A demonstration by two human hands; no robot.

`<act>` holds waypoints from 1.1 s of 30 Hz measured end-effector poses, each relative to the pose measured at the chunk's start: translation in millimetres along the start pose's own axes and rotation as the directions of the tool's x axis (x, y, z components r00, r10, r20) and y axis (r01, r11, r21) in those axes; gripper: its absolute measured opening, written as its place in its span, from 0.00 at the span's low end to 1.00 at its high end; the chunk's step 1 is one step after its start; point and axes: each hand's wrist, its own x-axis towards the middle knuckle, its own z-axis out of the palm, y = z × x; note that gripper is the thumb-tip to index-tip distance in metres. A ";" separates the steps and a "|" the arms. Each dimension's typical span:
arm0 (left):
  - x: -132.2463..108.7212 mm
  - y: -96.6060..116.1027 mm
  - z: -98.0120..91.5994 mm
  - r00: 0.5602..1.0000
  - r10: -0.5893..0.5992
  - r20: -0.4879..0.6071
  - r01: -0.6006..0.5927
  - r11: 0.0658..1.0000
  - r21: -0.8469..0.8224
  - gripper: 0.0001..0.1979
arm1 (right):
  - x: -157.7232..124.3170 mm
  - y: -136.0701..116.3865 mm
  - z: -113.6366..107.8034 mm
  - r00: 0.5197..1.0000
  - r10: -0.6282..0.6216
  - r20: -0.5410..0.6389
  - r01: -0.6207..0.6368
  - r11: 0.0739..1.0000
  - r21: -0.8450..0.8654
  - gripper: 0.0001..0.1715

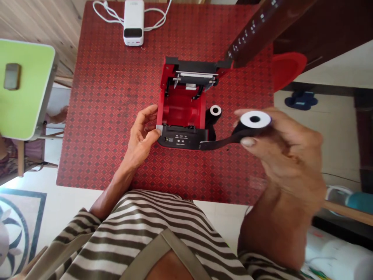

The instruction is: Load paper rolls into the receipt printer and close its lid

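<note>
A small red and black printer [183,136] stands on the table with its lid [195,74] raised, and its red inner bay [184,111] shows nothing in it. My left hand [141,132] grips the printer's left side, thumb on the front corner and fingers along the wall. Held up to the right of the printer, a paper roll [255,119] with a white end and dark outer side is pinched in my right hand [287,149]. From it a loose dark strip [218,144] runs left to the printer's front right corner. A second similar roll [215,110] stands beside the printer.
A white power bank [134,23] with a white cable lies at the back of the red patterned table [110,77]. A dark brown post-like shape [262,27] slants over the back right. To the left, a green table [25,101] bears a phone [12,76]. Blue slippers [301,100] lie on the floor.
</note>
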 end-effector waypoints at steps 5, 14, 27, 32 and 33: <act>0.7 5.1 2.8 1.000 0.000 0.011 0.000 1.000 0.018 0.39 | 44.7 -24.6 38.8 0.917 -0.222 0.333 0.338 0.874 -0.349 0.25; -6.2 11.0 7.7 0.999 -0.033 0.018 0.033 0.999 0.004 0.34 | 62.7 -8.7 86.9 0.907 -0.204 0.369 0.395 0.716 -0.575 0.17; -7.5 11.6 9.3 0.999 -0.036 0.010 0.036 0.999 -0.037 0.32 | 90.6 28.2 105.1 0.878 -0.064 0.474 0.368 0.722 -0.585 0.09; -8.0 10.6 8.6 1.000 -0.027 0.006 0.027 0.999 -0.019 0.32 | 92.8 29.2 104.4 0.886 -0.024 0.464 0.318 0.760 -0.567 0.08; -8.0 10.3 8.4 1.000 -0.025 0.006 0.025 1.000 -0.016 0.32 | 93.4 31.1 104.4 0.884 -0.042 0.465 0.327 0.767 -0.552 0.08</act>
